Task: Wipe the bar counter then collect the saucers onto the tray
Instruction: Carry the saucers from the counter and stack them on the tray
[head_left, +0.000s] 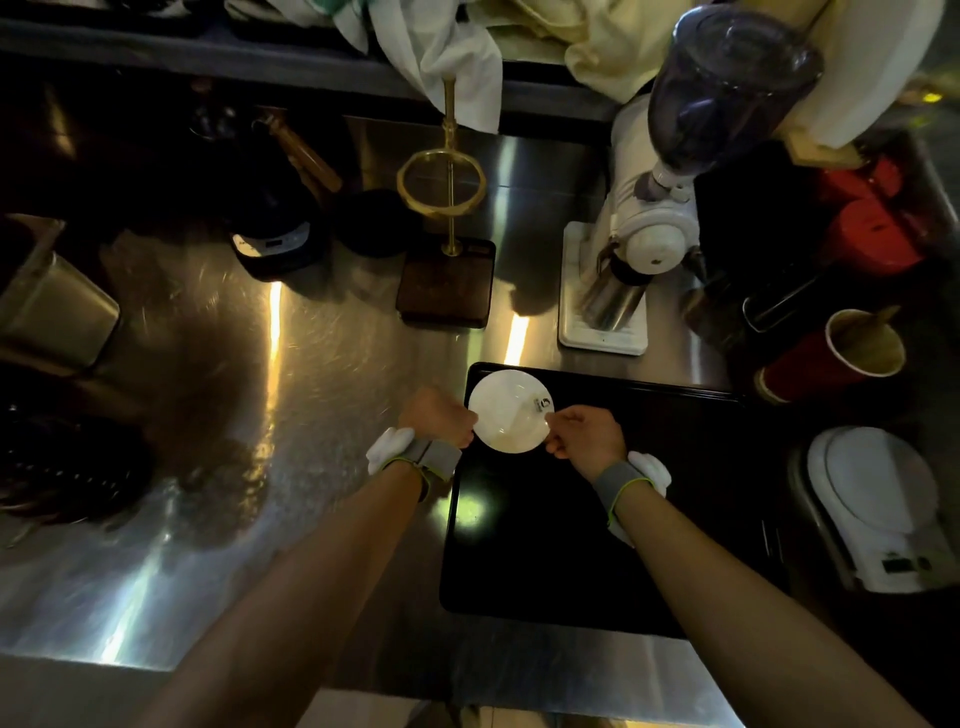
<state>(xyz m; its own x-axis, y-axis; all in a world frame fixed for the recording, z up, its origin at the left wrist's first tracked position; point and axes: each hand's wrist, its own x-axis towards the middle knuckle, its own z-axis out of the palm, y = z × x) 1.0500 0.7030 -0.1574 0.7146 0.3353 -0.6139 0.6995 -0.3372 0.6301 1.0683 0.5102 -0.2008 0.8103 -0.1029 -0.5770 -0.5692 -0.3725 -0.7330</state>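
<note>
— While both hands pinched the white saucer (510, 413) over the black tray's (571, 545) far-left corner, which step was it?
— Collecting. Left fingers (467, 418) and right fingers (551, 418) gripped opposite rims; next, probably lowering it flat and releasing.

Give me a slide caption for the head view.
Both hands, left and right, hold a saucer over the tray.

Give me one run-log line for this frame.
phase: collect | saucer: over tray far-left corner | left hand, right hand: gripping rim | counter
</note>
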